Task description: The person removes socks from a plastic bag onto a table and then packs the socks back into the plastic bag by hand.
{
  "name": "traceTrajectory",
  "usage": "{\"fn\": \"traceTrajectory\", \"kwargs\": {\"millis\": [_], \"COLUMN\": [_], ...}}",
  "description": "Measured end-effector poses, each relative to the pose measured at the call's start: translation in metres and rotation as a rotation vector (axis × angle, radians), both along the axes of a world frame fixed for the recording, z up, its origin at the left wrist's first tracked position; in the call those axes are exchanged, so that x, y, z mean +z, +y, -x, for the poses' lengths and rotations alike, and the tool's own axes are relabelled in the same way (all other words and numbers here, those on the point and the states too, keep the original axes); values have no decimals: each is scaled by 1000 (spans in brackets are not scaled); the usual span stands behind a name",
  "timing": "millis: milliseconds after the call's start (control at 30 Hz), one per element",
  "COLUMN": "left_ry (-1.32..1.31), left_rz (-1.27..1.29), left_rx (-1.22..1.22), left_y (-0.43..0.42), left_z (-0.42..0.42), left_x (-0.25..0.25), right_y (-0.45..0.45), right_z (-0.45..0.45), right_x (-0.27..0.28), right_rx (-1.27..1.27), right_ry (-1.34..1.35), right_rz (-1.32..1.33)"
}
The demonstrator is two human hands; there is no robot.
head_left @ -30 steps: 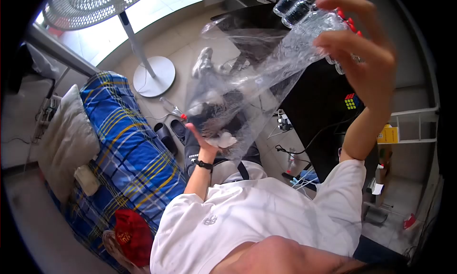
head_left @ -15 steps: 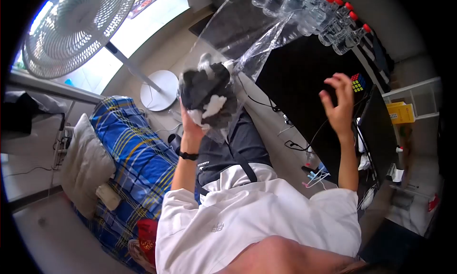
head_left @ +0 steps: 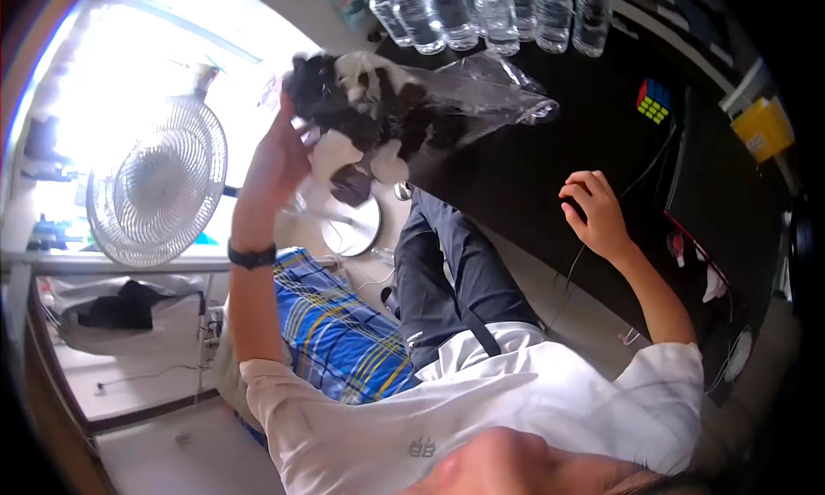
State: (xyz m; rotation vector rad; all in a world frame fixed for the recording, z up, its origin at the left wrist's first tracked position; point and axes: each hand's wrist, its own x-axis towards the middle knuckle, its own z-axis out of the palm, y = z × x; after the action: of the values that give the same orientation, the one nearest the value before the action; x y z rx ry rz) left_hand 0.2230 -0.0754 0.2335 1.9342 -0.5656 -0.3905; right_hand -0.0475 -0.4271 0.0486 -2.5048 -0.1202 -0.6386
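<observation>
A clear plastic bag point(head_left: 490, 91) with soft black and white items point(head_left: 400, 95) bunched in its left end hangs in the air in front of me. The exact kind of these items cannot be made out. My left hand point(head_left: 285, 155), with a dark band on its wrist, is closed on the bag from the left; some of its fingers are hidden behind it. The bag's loose, see-through end trails out to the right. Over the front of the black table, my right hand point(head_left: 599, 213) is bent at the fingers, thumb apart, with nothing in it.
Several clear bottles point(head_left: 498, 18) stand along the far side of the black table point(head_left: 533, 164). A Rubik's cube point(head_left: 653, 100) lies to the right, with a yellow box point(head_left: 762, 130) beyond it. At left are a fan point(head_left: 157, 181) and a blue plaid cover point(head_left: 331, 323).
My left hand has lifted the bag up and to the left, and its loose end has fallen to the right. My right hand has dropped lower, fingers more curled. The view has turned.
</observation>
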Motion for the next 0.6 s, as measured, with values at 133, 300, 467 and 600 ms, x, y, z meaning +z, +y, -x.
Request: {"fn": "traceTrajectory", "kwargs": {"millis": [133,300,467,600], "left_ry": [138,129,-129,287], "left_rz": [7,11,13,146], "left_rx": [-184,-279,-281,-639], "left_y": [-67,-134,-168,-139], "left_z": [-41,-52,-26,-57], "left_x": [67,136,187,218], "right_y": [-1,-3,-6,-6], "right_z": [1,5,7,8], "right_x": [-5,-3,-8,-8], "right_rx": [16,-2,2,7], "right_ry": [-54,-61,-47,-53], "right_rz": [-5,-67,-81,-81]}}
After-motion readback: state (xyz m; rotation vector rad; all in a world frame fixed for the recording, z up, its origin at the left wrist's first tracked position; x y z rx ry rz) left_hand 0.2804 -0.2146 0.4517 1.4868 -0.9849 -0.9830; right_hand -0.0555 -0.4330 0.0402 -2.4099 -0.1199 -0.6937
